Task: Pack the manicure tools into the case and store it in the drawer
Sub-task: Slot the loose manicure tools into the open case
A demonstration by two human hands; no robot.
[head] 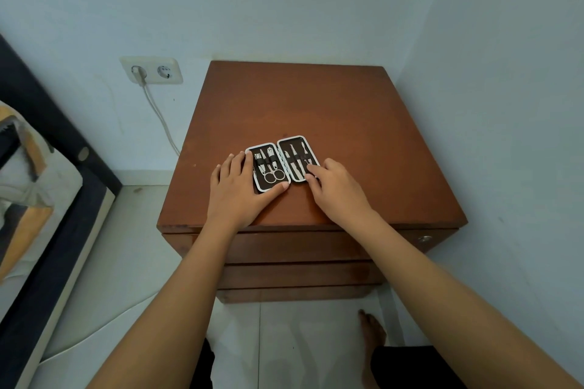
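A small manicure case [282, 162] lies open flat on the brown wooden nightstand [316, 110], white-rimmed with a dark lining. Its left half holds scissors [271, 174] and clippers under a strap; its right half holds several slim metal tools [297, 156]. My left hand [240, 189] rests flat on the top, fingers along the case's left edge and thumb at its front edge. My right hand [335, 189] lies beside the right half, fingertips touching its front right corner. Below the top, the closed drawer fronts [300, 246] show.
The nightstand stands in a corner between two pale walls. A double wall socket [153, 70] with a white cable sits to the left. A bed with dark frame [47, 199] fills the left edge. My bare foot [373, 331] stands on the white floor tiles.
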